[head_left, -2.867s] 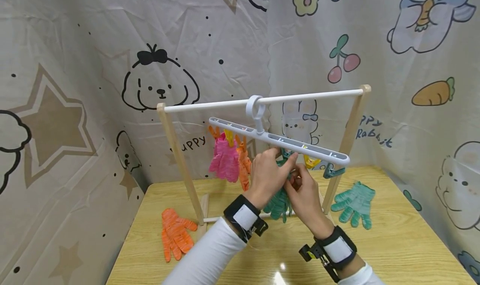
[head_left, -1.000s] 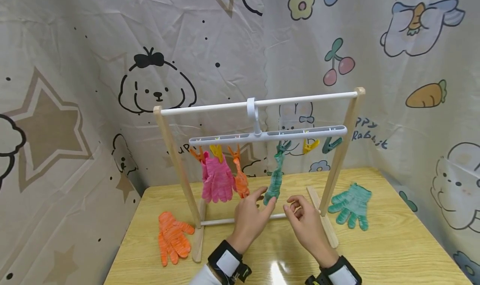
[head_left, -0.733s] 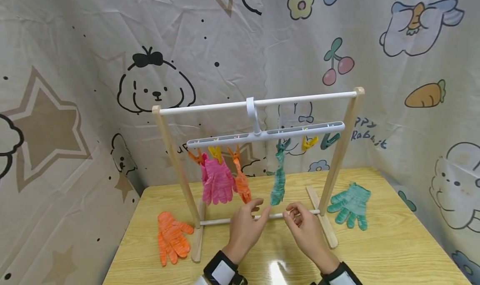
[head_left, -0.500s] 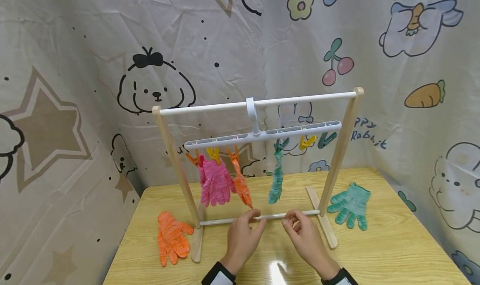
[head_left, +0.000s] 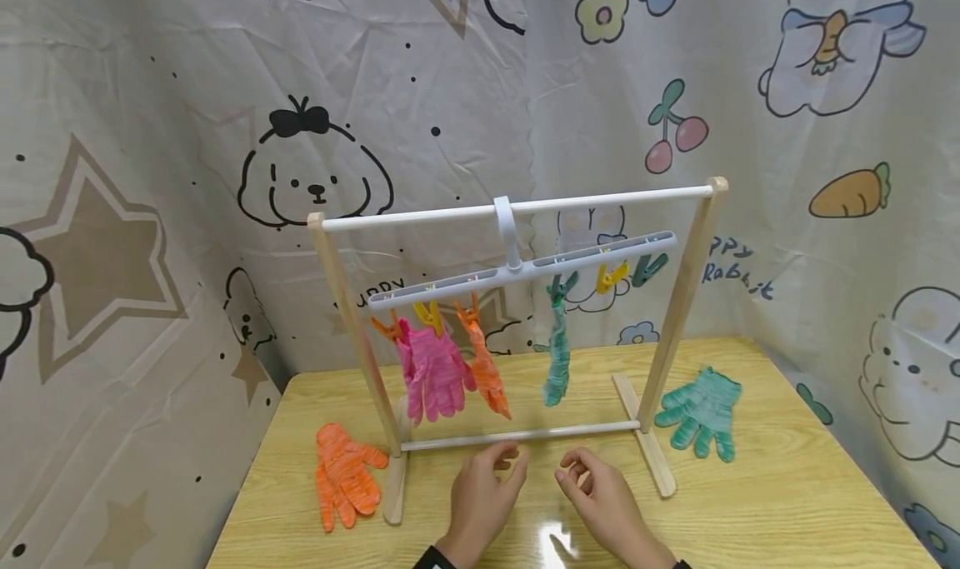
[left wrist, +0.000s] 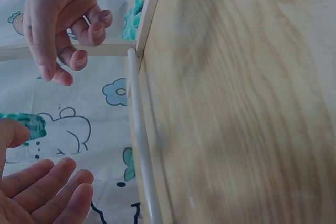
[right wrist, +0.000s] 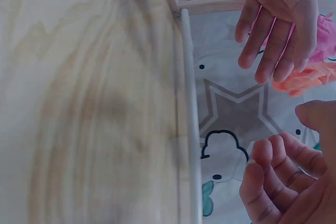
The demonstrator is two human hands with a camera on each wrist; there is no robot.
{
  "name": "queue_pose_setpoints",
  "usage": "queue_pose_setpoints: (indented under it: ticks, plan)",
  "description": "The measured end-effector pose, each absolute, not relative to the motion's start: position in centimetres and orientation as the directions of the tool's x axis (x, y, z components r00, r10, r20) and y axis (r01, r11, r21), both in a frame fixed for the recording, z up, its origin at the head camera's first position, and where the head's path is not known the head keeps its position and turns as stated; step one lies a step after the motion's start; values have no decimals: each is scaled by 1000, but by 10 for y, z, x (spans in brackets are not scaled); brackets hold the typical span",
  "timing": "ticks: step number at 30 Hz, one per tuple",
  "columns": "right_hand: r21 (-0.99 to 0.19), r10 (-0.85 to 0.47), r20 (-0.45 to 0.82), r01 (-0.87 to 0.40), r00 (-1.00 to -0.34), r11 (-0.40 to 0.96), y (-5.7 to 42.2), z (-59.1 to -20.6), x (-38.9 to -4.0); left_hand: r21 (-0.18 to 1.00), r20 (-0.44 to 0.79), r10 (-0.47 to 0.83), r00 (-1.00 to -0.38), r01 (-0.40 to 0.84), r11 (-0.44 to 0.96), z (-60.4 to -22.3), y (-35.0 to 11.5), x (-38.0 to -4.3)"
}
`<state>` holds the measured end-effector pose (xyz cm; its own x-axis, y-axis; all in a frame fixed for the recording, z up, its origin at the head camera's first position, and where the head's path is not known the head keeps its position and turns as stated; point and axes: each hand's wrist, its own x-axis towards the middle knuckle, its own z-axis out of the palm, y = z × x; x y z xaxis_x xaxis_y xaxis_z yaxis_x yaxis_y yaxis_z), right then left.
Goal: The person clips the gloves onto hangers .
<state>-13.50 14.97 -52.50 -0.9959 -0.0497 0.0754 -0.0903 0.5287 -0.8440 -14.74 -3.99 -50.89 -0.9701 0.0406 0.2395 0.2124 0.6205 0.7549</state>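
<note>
My left hand [head_left: 483,498] and right hand [head_left: 603,502] hover over the table in front of the rack's bottom bar, apart and holding nothing. Their fingers are loosely bent, as both wrist views show. Behind them a grey clip hanger [head_left: 450,286] hangs at a slant from the rack. On its left side a pink glove [head_left: 437,375] hangs from orange and yellow clothespins, beside an orange glove [head_left: 487,373] on an orange clothespin. A green glove [head_left: 557,352] hangs narrow and bunched from a green clothespin right of the hook.
A yellow clothespin [head_left: 612,277] and a green clothespin [head_left: 649,270] hang without gloves at the hanger's right. An orange glove [head_left: 348,476] lies left of the wooden rack [head_left: 663,344], a green glove [head_left: 701,412] right of it, on the wooden table [head_left: 780,502].
Both hands have let go of the hanging green glove and drawn back down toward me. The hanger has swung, its left end now lower and nearer, its right end higher.
</note>
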Motion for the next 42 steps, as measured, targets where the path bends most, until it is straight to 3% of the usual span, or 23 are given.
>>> queue_pose_setpoints:
  ticks: [16,29,42]
  plan:
    - [-863,-100,55,-97,-994,495,142,-542,-123,765,183,21,-983,156,624,-524,-59,-131]
    - [-851,-287,52,-192,-957,488,142,-559,-116,765,71,-5,-997,51,642,-542,-75,-117]
    - [-871,-317,-34,-127,-948,475,134,-565,-110,786,11,33,-999,29,618,-558,-96,-114]
